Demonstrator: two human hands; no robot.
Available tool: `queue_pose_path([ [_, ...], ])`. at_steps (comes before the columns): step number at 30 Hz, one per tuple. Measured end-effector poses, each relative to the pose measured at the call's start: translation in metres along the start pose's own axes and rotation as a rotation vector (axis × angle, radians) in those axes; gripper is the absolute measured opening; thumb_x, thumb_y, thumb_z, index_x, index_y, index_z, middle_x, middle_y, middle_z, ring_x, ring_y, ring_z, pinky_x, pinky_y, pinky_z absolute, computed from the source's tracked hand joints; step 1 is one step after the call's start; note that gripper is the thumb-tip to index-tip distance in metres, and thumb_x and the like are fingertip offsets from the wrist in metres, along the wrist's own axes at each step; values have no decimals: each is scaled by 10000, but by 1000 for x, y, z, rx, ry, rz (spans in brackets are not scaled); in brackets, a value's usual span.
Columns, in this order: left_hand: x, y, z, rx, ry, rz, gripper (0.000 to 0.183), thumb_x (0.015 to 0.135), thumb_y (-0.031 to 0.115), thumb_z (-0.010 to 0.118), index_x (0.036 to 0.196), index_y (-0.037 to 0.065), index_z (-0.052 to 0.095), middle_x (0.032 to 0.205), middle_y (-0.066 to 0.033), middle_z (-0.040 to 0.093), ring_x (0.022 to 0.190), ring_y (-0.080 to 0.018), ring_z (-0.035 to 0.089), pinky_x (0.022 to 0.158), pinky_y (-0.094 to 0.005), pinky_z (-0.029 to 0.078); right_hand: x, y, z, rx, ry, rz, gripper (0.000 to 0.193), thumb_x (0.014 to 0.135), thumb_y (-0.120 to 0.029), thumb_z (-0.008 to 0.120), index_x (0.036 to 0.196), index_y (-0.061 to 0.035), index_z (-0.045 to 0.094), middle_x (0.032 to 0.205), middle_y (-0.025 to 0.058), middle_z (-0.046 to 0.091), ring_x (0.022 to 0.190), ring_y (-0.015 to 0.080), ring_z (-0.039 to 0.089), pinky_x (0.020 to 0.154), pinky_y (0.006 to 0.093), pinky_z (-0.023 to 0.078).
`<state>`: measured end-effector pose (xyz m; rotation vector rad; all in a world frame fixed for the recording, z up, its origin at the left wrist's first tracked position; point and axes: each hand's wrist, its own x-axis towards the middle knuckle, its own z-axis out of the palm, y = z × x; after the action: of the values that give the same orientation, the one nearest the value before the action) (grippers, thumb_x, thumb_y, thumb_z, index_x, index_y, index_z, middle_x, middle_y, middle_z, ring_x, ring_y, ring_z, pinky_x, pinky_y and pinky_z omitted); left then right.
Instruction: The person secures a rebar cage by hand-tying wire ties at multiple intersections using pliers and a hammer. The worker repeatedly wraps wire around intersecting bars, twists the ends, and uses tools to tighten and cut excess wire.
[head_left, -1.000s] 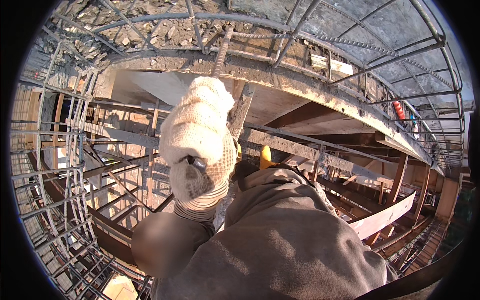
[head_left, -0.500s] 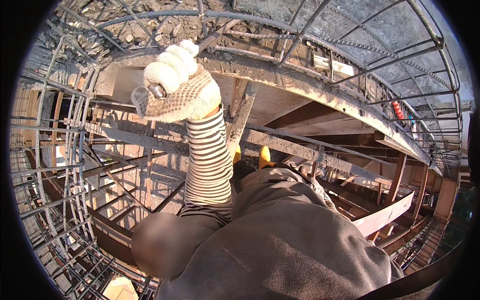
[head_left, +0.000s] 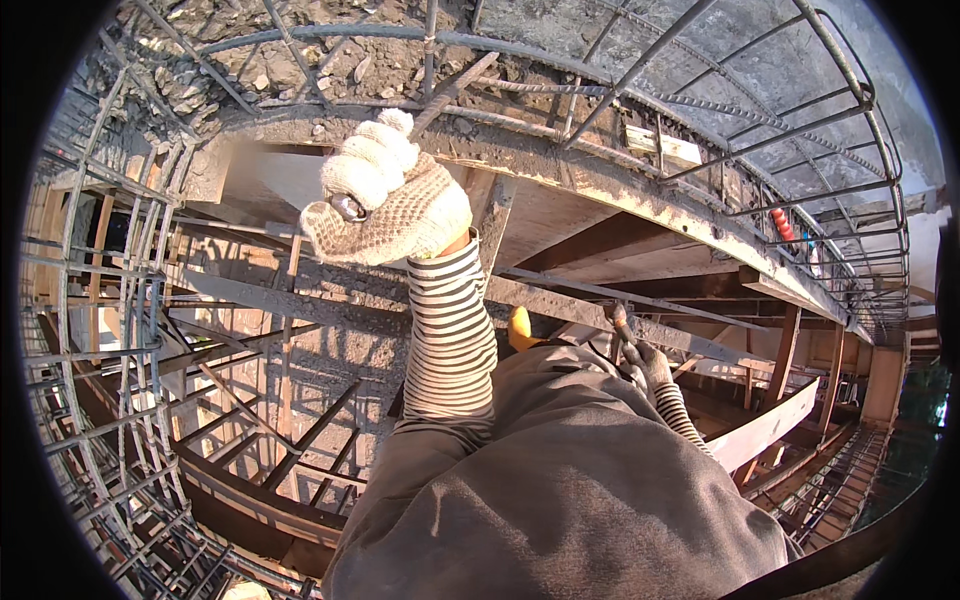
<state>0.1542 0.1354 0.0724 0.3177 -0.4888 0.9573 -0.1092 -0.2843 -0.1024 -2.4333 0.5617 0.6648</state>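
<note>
My left hand (head_left: pixel 385 195), in a pale knit glove, is raised in a fist close below a curved rebar hoop (head_left: pixel 520 45). A small round metal end (head_left: pixel 348 207) shows inside the fist; what it belongs to is hidden. Its striped sleeve (head_left: pixel 450 340) rises from my grey trousers (head_left: pixel 560 500). My right hand (head_left: pixel 648 365), in a dark glove, is low at the right by my knee, with its fingers curled on a thin rusty metal rod (head_left: pixel 620 325). A yellow tip (head_left: pixel 520 328) pokes out beside the knee.
A rebar cage (head_left: pixel 110 330) of hoops and vertical bars surrounds me. A muddy concrete beam (head_left: pixel 640 190) arcs overhead, with rubble (head_left: pixel 300 60) behind it. Wooden formwork planks and props (head_left: pixel 770 430) lie at the lower right. An orange object (head_left: pixel 782 222) sits on the far bars.
My left hand has moved up and away from the camera toward the rebar hoop, baring the striped sleeve. My right hand has come into view at the right.
</note>
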Motion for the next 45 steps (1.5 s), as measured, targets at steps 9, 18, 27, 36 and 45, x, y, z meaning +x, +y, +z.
queue_pose_path([
  [9,1,-16,-4,155,555,-187,385,1106,311,452,755,155,417,615,7,361,613,-153,398,780,-428,473,-82,-219,-86,-129,159,-728,396,959,-351,675,1081,24,638,821,239,668,731,423,688,632,430,529],
  [18,6,-9,-2,195,649,-209,260,1077,291,552,868,138,524,714,20,423,683,-157,490,831,-426,515,-179,-415,-68,-346,190,-1791,452,871,-445,709,1050,-36,642,684,56,538,571,261,613,490,407,518],
  [27,2,-16,5,204,605,-231,204,1029,150,616,843,127,534,630,17,436,601,-139,460,904,-464,541,-182,-451,-65,-622,198,-1408,432,921,-408,685,1036,3,622,731,127,627,666,311,682,562,418,550],
  [36,9,-20,8,208,690,-316,224,1029,238,640,883,90,556,657,-3,464,627,-159,488,938,-427,538,-157,-438,-78,-559,265,-1282,486,930,-472,681,1086,-16,612,719,143,644,605,353,663,530,446,529],
  [45,15,-28,-20,52,480,-294,368,1080,318,499,754,151,471,604,22,430,556,-145,424,794,-393,526,-146,-432,-88,-424,194,-1180,470,960,-481,653,1079,-26,627,699,161,648,620,368,676,552,467,535],
])
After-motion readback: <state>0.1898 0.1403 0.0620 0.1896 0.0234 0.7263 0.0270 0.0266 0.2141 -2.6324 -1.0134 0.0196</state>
